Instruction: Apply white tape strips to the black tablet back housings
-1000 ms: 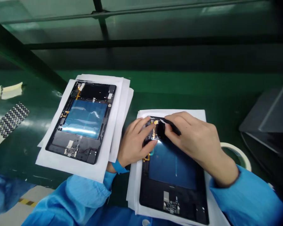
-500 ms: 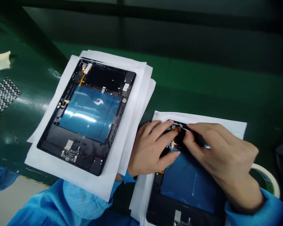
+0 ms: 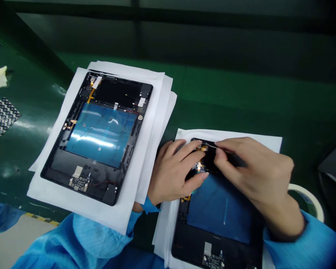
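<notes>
An opened black tablet shell (image 3: 221, 239) with a blue film panel lies on white paper (image 3: 235, 135) in front of me. My left hand (image 3: 175, 172) rests on its upper left corner, fingers curled and pressing by the orange flex cable. My right hand (image 3: 257, 172) pinches a thin dark tool (image 3: 229, 158) whose tip touches a small strip at the shell's top edge. A second opened tablet shell (image 3: 98, 138) lies on a stack of white sheets to the left, untouched.
The bench is a green mat (image 3: 240, 97). A sheet of small black ring stickers (image 3: 0, 119) lies at far left. A white tape roll (image 3: 310, 194) sits behind my right wrist. A dark grey object (image 3: 334, 172) stands at the right edge.
The view has swung down and left, then settled. My right hand's tool tip has shifted slightly along the top edge of the near tablet. The left hand stays pressed on the corner.
</notes>
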`<state>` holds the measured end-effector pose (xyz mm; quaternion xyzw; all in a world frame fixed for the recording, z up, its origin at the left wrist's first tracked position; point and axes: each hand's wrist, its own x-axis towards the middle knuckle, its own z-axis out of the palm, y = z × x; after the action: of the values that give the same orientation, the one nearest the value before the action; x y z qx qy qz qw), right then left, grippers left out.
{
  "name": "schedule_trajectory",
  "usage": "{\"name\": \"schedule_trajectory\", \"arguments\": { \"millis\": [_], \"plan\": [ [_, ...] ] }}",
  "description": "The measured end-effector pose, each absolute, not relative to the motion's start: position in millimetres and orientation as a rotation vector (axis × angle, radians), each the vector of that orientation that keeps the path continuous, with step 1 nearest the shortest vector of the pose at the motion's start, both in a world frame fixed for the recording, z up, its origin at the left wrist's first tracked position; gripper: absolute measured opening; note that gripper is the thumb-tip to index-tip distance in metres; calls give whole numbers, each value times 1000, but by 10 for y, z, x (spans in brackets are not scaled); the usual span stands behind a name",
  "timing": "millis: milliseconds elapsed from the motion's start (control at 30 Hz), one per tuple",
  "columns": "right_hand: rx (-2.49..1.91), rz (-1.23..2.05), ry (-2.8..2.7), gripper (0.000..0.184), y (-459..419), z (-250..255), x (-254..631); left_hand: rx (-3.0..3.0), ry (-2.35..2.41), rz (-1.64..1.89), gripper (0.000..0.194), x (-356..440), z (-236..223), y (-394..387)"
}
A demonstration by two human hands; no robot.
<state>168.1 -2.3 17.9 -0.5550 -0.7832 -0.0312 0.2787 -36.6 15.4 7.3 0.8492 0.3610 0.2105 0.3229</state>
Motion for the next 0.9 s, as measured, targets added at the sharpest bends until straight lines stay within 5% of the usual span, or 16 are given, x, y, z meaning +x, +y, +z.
{"name": "schedule_trajectory", "arguments": {
  "millis": [900],
  "plan": [
    [-1444,-454,-2279,19,-75,137,1652,2275,981,616,37,-348,31,131]
  ]
}}
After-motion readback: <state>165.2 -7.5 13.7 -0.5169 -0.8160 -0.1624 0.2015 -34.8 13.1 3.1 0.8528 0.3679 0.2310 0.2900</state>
